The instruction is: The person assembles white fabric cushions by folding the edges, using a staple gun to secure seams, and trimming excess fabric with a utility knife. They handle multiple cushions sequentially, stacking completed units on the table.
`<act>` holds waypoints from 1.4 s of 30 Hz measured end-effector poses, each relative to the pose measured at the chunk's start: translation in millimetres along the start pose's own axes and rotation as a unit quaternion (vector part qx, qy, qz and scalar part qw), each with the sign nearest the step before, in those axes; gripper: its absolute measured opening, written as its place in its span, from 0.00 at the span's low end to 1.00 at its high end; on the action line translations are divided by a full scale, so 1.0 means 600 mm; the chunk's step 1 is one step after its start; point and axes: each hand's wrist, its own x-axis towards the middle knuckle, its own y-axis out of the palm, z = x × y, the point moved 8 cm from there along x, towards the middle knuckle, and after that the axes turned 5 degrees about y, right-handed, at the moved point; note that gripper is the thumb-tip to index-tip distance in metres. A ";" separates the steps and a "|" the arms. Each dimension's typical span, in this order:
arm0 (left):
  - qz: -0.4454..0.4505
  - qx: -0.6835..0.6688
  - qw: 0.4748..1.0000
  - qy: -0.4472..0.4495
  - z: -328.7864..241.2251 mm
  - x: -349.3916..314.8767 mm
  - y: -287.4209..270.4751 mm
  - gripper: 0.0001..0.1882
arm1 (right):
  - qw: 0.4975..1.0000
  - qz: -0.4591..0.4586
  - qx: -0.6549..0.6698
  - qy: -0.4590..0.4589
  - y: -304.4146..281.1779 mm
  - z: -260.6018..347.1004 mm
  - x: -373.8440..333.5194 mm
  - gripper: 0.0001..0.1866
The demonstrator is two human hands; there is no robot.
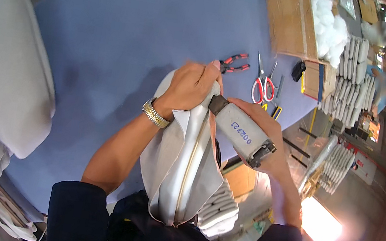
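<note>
The right hand (270,143) is wrapped fully around a grey hand tool (241,133), fingers beneath the body and thumb along its upper side. The tool's long axis runs from 4 o'clock to 10 o'clock, with the dark nose at the 10 o'clock end.

The nose meets the top of a grey fabric cover (180,169), which hangs over the table edge toward the torso at 6 o'clock; a pale piped seam runs down its middle.

The left hand (190,87) lies at 10 o'clock from the right hand, just beside the tool nose. It is clenched over the upper fold of the cover, pinching the fabric. A metal wristwatch (156,113) sits on that wrist. The left hand is nearer the seam; the right carries the tool.

At 12 o'clock, near the left knuckles, lie red-handled pliers (235,62) and red-handled scissors (264,86). Beyond, the blue table (116,32) offers open surface toward 10 and 11 o'clock. A cardboard box (294,20) stands at 1 o'clock, grey cushions (9,71) at 9 o'clock.
</note>
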 end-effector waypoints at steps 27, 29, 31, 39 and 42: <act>-0.056 0.110 0.992 -0.018 0.017 -0.048 -0.020 0.31 | 0.942 -0.296 0.132 0.091 0.139 -0.342 -0.087 0.42; -0.067 0.074 0.995 -0.027 -0.003 -0.083 -0.028 0.30 | 0.921 -0.320 0.197 0.104 0.098 -0.308 -0.168 0.38; -0.079 0.123 0.989 0.031 -0.066 -0.124 -0.011 0.28 | 0.897 -0.331 0.275 0.103 0.067 -0.269 -0.248 0.34; 0.101 0.038 0.965 0.239 -0.294 -0.332 0.245 0.31 | 0.667 -0.317 0.649 -0.182 -0.010 -0.052 -0.435 0.21; 0.074 0.139 0.958 0.239 -0.320 -0.380 0.242 0.35 | 0.595 -0.288 0.702 -0.267 0.033 -0.003 -0.414 0.22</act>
